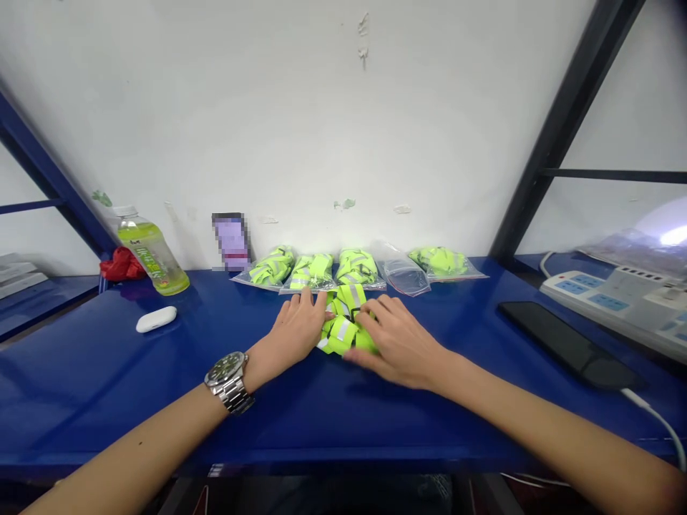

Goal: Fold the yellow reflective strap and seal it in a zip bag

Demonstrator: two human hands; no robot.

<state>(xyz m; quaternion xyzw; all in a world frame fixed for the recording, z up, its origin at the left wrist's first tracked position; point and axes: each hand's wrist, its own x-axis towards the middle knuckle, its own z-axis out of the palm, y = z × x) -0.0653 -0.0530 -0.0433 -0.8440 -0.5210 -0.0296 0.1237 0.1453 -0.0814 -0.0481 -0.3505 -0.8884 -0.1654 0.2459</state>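
Note:
A bundle of neon-yellow reflective straps (343, 322) lies on the blue table (161, 386), pressed between both hands. My left hand (295, 330), with a steel watch on the wrist, rests flat against the bundle's left side. My right hand (397, 342) covers its right side, fingers curled over the straps. Just behind, against the wall, sit three clear bags stuffed with the same straps (311, 270), an empty clear bag (403, 273), and one more filled bag (443, 262).
A green drink bottle (151, 257) and a red cloth (121, 265) stand at the back left, a white earbud case (156, 319) nearer. A phone (232, 242) leans on the wall. A black phone with a cable (569, 345) and a power strip (606, 300) lie right.

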